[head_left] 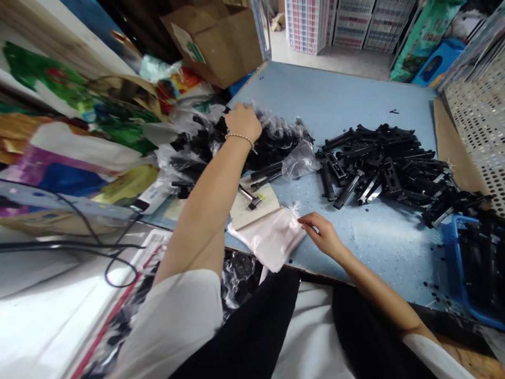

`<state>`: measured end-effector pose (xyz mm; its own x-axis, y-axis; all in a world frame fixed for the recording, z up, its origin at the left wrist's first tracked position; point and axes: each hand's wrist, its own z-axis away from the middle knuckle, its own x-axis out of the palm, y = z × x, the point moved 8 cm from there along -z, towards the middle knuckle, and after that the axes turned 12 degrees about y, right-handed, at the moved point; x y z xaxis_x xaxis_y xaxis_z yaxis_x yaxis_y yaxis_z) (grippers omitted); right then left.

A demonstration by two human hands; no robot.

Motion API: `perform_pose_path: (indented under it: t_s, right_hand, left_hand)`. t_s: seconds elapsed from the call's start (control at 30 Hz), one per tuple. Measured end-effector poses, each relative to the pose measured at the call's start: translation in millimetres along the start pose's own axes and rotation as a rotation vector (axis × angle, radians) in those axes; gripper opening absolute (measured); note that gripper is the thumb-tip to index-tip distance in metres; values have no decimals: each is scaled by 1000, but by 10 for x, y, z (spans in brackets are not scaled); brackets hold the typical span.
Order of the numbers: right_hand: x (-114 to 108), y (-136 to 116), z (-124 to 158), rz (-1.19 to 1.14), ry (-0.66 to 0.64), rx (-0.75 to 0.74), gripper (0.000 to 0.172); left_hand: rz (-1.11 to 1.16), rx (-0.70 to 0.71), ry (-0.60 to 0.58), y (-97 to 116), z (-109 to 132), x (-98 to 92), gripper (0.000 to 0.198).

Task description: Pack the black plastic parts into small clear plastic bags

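blue worktable [335, 100]. thin clear plastic bags [270, 239], limp, slippery, pinched at corner by right hand [321, 231]; left hand [242, 120] on bagged black plastic parts [276, 143], grip hidden.

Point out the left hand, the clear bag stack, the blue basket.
left hand [242, 120]: head view, back of the hand.
clear bag stack [268, 242]: head view, middle of top bag.
blue basket [452, 258]: head view, left wall.

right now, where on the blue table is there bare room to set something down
Widest bare patch: the far table, beyond the loose black parts and the bagged parts. Another lies near the front edge, between the right hand and the blue basket. Crowded: the left side around the left hand.
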<state>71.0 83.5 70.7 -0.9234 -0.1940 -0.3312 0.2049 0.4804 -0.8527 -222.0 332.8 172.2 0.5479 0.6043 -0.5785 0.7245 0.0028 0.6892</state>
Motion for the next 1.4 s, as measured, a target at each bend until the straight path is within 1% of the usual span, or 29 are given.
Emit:
perform_pose_path:
  t_s: [0.03,0.07,0.1,0.13,0.2,0.23,0.27,0.33,0.37,0.4,0.43,0.5,0.53,0.6,0.7,0.8,0.87,0.93,0.97,1.03,1.1,1.13,1.2,1.27,1.3,1.33,1.4]
  right_hand:
    - [-8,61,-24,23,-9,10,21]
    - [-17,129,-60,49,-18,20,22]
    - [-23,199,-110,76,-25,26,23]
    - [-24,272,-177,100,-29,31,24]
    - [6,418,-354,133,-30,45,25]
    - [46,488,-457,143,-34,57,27]
    - [105,555,-563,156,-43,73,29]
    - [271,672,-757,210,-79,107,37]
    - [371,717,-834,258,-108,117,41]
    - [471,753,-894,316,-140,120,46]
    - [560,784,-937,380,-169,118,49]
    - [681,843,-982,495,-206,111,56]
    - [705,876,-994,532,-210,108,60]
    - [681,942,-1022,542,-178,94,66]
    - [553,1027,-1088,424,-99,39,66]
    - [451,1099,-1130,287,-83,3,59]
    - [407,1125,-1123,227,-84,9,56]
    - [339,1134,-1092,198,-37,45,52]
    - [287,1135,-1072,193,12,72,52]
    - [162,1125,-1032,180,137,126,57]
    - [51,1083,-1019,141,241,141,66]
    - [-3,1051,-1028,119,286,132,66]
    - [-136,988,-1064,101,394,104,59]
    - [-276,940,-1081,122,516,99,46]
    - [-316,915,-1078,137,553,100,40]
    - [-321,880,-1071,147,557,94,36]
    - [-230,774,-1045,153,483,46,30]
  left_hand:
    - [-93,-52,-22,-45,82,55,48]
    - [-204,-98,-15,-73,183,43,44]
    - [-303,-105,3,-59,300,-11,39]
    - [-368,-52,-4,6,434,-60,34]
    - [-432,121,-39,171,759,-145,29]
    - [-442,205,-76,226,948,-154,29]
    - [-440,260,-130,238,1141,-134,29]
    - [-449,311,-270,155,1497,-5,30]
    - [-474,329,-339,82,1639,87,37]
    - [-518,349,-401,4,1750,182,48]
    - [-573,366,-450,-75,1823,268,59]
    - [-680,379,-504,-196,1872,379,69]
    - [-708,377,-514,-223,1864,402,71]
    - [-711,379,-537,-214,1842,414,76]
    - [-649,399,-558,-119,1815,410,90]
    - [-576,440,-602,-47,1794,509,100]
    - [-534,446,-662,-50,1787,635,95]
    - [-451,403,-688,-63,1769,736,82]
    - [-380,361,-674,-59,1755,761,75]
    - [-181,239,-596,-38,1729,752,65]
    - [47,82,-518,-17,1753,713,55]
    - [152,2,-491,-7,1787,700,50]
    - [316,-140,-425,18,1865,689,44]
    - [412,-253,-307,37,1914,683,40]
    - [442,-308,-241,39,1928,690,39]
    - [471,-366,-179,36,1936,708,37]
    - [533,-488,-74,23,1937,777,33]
